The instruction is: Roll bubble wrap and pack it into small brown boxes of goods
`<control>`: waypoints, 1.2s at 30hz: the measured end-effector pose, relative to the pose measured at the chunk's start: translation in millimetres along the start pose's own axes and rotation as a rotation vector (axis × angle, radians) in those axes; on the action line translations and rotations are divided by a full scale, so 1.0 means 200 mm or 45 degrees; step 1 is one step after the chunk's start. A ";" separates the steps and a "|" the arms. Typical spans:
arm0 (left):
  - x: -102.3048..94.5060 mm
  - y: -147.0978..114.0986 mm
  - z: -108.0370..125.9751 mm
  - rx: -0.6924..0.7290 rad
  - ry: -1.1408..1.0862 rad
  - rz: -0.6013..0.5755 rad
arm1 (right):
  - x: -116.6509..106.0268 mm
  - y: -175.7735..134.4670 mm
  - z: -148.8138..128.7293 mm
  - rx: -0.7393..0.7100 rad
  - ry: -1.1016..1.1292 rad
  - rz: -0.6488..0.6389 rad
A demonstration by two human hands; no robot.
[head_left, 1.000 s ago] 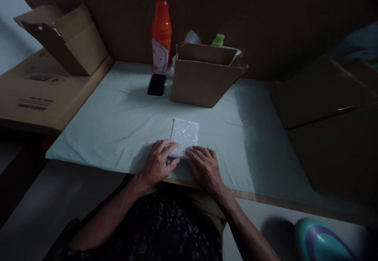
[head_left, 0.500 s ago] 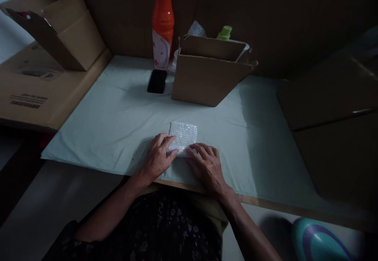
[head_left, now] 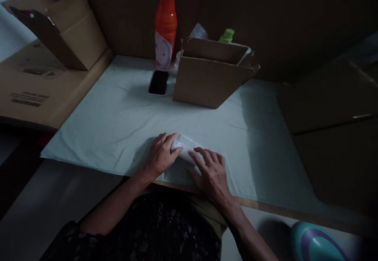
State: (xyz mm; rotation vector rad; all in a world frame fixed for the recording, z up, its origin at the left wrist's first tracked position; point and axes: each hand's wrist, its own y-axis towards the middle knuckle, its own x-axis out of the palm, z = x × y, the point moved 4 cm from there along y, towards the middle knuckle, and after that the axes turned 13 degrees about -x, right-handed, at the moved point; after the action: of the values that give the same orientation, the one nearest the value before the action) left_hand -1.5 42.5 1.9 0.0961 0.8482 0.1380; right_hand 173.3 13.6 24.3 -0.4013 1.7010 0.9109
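Observation:
A small rolled-up piece of bubble wrap (head_left: 186, 144) lies on the pale green cloth (head_left: 124, 131), slanting down to the right near the table's front edge. My left hand (head_left: 161, 153) grips its left end between thumb and fingers. At the other end, my right hand (head_left: 213, 173) has its fingers spread, with the fingertips at or just touching the wrap. Whether anything is inside the roll cannot be made out.
Behind the hands stands an open cardboard box (head_left: 206, 81), a green cap (head_left: 227, 35) showing behind it. Left of it are a black phone (head_left: 158, 82) and an orange bottle (head_left: 165, 20). More cartons (head_left: 84, 36) flank the table, and a teal ball-like object (head_left: 314, 243) sits low at right.
The flat square of bubble wrap has become a narrow, slanted roll. My right hand has shifted slightly right and its fingers have spread; my left hand still holds the left end.

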 end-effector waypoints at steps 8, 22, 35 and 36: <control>0.01 -0.15 -0.01 -0.397 -0.904 -0.254 | 0.07 0.03 0.10 0.414 0.602 0.225; -0.04 0.03 0.23 0.286 -0.363 -0.324 | -0.17 0.09 0.28 0.385 1.161 0.043; -0.32 1.10 0.44 0.470 0.107 0.230 | -0.36 -0.07 0.47 0.515 0.912 0.219; -0.32 1.05 0.42 0.494 0.078 0.219 | -0.41 -0.07 0.48 0.520 0.919 0.269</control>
State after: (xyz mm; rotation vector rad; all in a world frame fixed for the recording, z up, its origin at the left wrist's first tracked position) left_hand 2.0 236.7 133.6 0.5318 0.9193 0.1365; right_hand 273.6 59.9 85.8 -0.2895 2.5703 0.5605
